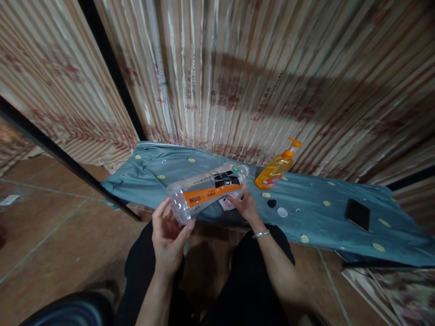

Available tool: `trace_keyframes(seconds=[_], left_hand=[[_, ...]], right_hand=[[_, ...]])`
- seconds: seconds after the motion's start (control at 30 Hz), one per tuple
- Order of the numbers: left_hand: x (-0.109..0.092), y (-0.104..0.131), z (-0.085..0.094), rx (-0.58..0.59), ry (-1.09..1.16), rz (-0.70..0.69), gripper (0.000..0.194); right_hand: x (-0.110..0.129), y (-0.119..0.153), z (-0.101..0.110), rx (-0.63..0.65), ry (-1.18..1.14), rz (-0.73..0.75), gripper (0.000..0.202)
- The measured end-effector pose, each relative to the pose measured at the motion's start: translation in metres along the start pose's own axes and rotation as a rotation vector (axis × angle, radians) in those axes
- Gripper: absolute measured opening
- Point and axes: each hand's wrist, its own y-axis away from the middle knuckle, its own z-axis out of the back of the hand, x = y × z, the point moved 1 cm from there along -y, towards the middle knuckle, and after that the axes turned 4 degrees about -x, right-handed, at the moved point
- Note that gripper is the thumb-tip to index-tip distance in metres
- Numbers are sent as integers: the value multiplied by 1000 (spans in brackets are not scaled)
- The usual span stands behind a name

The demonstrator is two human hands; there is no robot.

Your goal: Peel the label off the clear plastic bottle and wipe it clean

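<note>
A large clear plastic bottle with an orange and black label is tilted on its side between my hands, above the blue cloth. My left hand grips its base end, thumb below and fingers behind. Close to the neck end, my right hand has its fingers closed round a small white and pink packet, near or against the bottle's side. Right of the bottle stands a pump bottle of orange liquid with an orange pump top. A black cap and a white disc lie beside my right hand.
The blue patterned cloth covers a long narrow surface. A black phone-like device lies at its right. Striped curtains hang behind, and dark poles rise at the left. A dark rounded object is at bottom left.
</note>
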Motion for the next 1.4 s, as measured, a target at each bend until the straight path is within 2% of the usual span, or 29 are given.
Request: trace_keyframes(seconds=[0.17, 0.5, 0.87, 1.13, 1.4], left_hand=[[5, -4, 3, -5, -16, -8, 65], [9, -7, 7, -2, -13, 36, 65], [9, -12, 17, 77, -38, 128, 93], [12, -28, 25, 146, -83, 132, 84], [19, -45, 32, 190, -108, 85, 83]], right_hand=[[1, 1, 1, 1, -25, 54, 47], [6, 1, 3, -3, -49, 35, 42], [0, 0, 0, -1, -1, 7, 45], [0, 0, 1, -14, -35, 30, 49], [2, 0, 3, -10, -47, 16, 49]])
